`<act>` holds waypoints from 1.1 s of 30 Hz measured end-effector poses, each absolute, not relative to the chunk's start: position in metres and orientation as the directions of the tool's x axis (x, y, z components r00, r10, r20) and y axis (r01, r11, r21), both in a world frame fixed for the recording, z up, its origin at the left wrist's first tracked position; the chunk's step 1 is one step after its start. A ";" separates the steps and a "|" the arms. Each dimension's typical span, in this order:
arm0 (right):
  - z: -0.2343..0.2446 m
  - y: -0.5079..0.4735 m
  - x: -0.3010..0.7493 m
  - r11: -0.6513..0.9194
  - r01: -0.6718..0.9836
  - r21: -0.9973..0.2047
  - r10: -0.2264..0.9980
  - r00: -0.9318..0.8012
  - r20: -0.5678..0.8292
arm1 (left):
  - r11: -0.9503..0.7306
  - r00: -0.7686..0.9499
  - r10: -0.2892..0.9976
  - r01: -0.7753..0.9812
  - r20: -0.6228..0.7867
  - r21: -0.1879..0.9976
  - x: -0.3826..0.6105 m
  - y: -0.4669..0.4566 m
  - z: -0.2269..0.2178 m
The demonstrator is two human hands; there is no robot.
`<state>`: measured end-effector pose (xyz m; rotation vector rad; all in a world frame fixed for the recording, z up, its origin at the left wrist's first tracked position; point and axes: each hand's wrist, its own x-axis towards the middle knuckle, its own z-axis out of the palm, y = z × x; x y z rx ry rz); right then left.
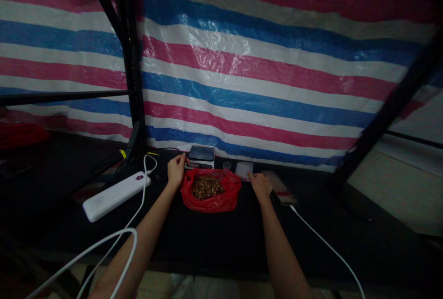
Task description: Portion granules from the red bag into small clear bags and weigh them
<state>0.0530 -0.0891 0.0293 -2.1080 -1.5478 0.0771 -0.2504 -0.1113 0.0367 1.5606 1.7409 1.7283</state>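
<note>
Dimly lit: red bag [212, 204] on blk tabletop [214, 241], striped sheet [249, 77] bhnd.

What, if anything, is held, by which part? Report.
Cannot be told: right hand at the right edge of the clear packet, left hand beside the scale.

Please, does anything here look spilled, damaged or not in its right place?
Nothing looks spilled or damaged: the small brown pieces sit inside the open red plastic bag. Only a round white cable at lower left looks untidy, because its loose loop crosses in front of the left forearm; I cannot tell whether they touch.
</note>
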 end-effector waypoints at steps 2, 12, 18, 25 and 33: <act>0.029 -0.092 0.049 -0.230 0.900 -0.371 0.900 0.341 0.270 | -0.241 -0.402 0.777 0.520 0.484 0.820 -0.250 -0.112 0.036; 0.037 -0.104 0.044 -0.232 0.944 -0.236 0.793 0.324 0.516 | -0.169 -0.433 0.773 0.565 0.464 0.808 -0.248 -0.116 0.036; 0.038 -0.099 0.044 -0.252 0.839 -0.482 0.740 0.488 0.462 | -0.123 -0.492 0.748 0.557 0.446 0.821 -0.253 -0.115 0.033; 0.031 -0.089 0.049 -0.215 0.802 -0.557 0.764 0.494 0.416 | 0.012 -0.566 0.733 0.565 0.377 0.825 -0.260 -0.109 0.024; 0.031 -0.091 0.030 -0.013 0.872 -0.489 0.846 0.271 0.460 | -0.006 -0.440 0.794 0.684 0.419 0.729 -0.260 -0.112 0.022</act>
